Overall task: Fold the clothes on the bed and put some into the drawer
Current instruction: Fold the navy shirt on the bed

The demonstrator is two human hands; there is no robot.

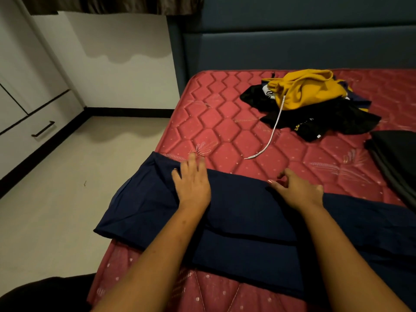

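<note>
Navy garment (243, 221) lies flat across the near left corner of the red quilted mattress (225, 122), its left end overhanging the edge.

Left hand (193, 185) rests palm-down on the garment. Its fingers (195, 163) are straight and slightly spread, the tips past the far hem and on the mattress.

Right hand (299, 192) sits at the far hem with its fingers (275, 182) curled. Whether they pinch cloth cannot be told.

Further back on the mattress is an unfolded pile topped by a yellow hoodie (308, 91). A drawer (33, 136) stands at the left wall.

Matt navy cloth garment (247, 212) lies on a quilted, faintly glossy red mattress (225, 122).
</note>
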